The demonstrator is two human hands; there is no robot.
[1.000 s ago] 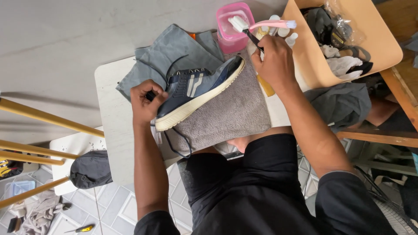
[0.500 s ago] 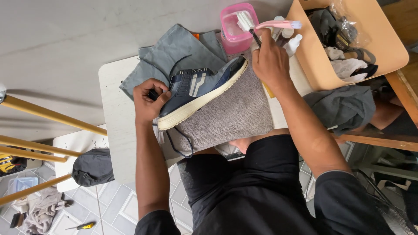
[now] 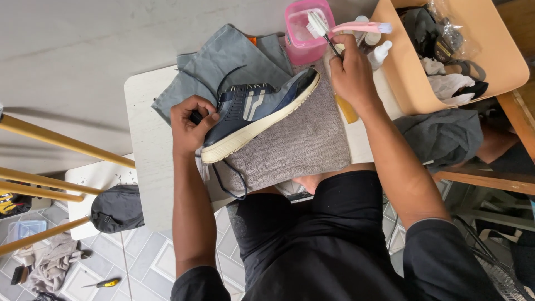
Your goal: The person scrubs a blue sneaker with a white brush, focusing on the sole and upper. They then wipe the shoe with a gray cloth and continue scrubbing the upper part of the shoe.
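Shoe-cleaning station seen from above: one navy sneaker (image 3: 253, 114) with a cream sole lies tilted on one grey towel (image 3: 295, 146) spread over a small white table (image 3: 146, 145). The left hand (image 3: 191, 124) is clenched around the heel end, steadying it. The right hand (image 3: 350, 75) grasps two brushes, a pink-handled toothbrush (image 3: 362, 26) and a darker, thin-handled one whose white bristle head (image 3: 317, 23) now sits over one pink tub (image 3: 304, 33); compared with a second ago, that hand has drifted slightly toward the tub while the sneaker has stayed in place, which suggests the bristles are being wetted rather than scrubbing. Two small white bottles (image 3: 377, 49) stand just beside the tub. One tan basket (image 3: 401, 72) to the right holds rags and bags. One blue-grey cloth (image 3: 228, 64) lies under the sneaker's far side.
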